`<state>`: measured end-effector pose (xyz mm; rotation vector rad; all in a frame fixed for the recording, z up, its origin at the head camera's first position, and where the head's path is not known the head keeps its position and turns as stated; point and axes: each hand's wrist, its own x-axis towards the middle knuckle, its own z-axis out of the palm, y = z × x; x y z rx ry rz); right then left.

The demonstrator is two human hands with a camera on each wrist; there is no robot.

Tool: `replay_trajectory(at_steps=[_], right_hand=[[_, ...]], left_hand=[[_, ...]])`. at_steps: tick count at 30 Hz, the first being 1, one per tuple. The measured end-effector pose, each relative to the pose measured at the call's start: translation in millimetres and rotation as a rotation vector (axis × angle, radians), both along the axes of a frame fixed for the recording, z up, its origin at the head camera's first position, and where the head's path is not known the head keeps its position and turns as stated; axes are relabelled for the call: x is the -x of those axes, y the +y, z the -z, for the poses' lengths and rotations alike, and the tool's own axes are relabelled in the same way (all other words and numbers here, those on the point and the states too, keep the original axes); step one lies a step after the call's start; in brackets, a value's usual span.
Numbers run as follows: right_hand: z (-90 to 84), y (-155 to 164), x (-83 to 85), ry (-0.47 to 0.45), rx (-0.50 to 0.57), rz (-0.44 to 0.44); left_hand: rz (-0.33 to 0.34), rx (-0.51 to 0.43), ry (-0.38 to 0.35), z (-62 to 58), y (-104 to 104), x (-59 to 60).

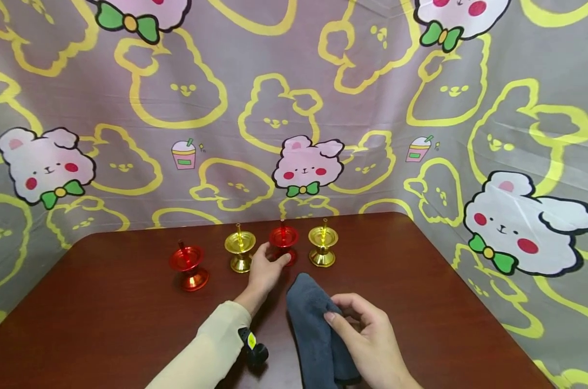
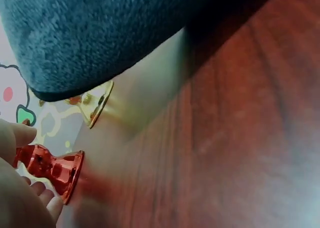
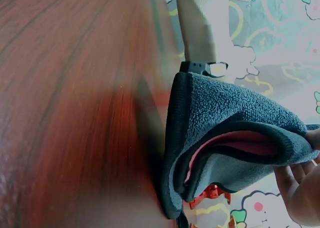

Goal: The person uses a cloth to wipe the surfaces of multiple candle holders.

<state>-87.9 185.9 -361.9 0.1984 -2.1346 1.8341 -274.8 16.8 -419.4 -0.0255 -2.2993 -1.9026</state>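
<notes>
Red metallic candle holder (image 1: 283, 241) is gripped at its stem by the left hand (image 1: 267, 268), probably for lifting; folded dark grey fleece cloth (image 1: 315, 324) is pinched ready by the right hand (image 1: 366, 335).

dark reddish-brown wooden table (image 1: 104, 313) under everything | red metal candle holder (image 1: 189, 266) upright at the row's left end | gold metal candle holder (image 1: 240, 250) just right of it | second gold metal candle holder (image 1: 322, 246) at the right end | grey cartoon-bunny printed cloth backdrop (image 1: 274, 108) behind and at the right
</notes>
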Motion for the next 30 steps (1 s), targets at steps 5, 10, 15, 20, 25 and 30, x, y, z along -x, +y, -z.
replay_trajectory(at_steps=[5, 10, 15, 20, 25, 30], right_hand=[[1.3, -3, -0.1, 0.041, -0.005, -0.044], [2.4, -5, -1.1, 0.059, -0.016, -0.072], [2.7, -5, -1.4, 0.075, -0.028, -0.062], [3.3, -4, -1.5, 0.077, -0.033, -0.06], [2.1, -1, -0.7, 0.055, -0.025, -0.039], [2.2, 3, 0.3, 0.025, -0.013, -0.012]], left_hand=[[-0.078, 0.011, 0.038, 3.7, 0, 8.6], [-0.115, 0.022, 0.055, 6.0, 0, 12.6], [-0.126, 0.042, 0.087, 3.8, 3, 16.3], [-0.165, 0.05, 0.104, 0.6, 5, 17.8], [-0.149, 0.025, 0.108, -1.8, 7, 15.1], [-0.087, 0.013, 0.132, -7.1, 8, 4.7]])
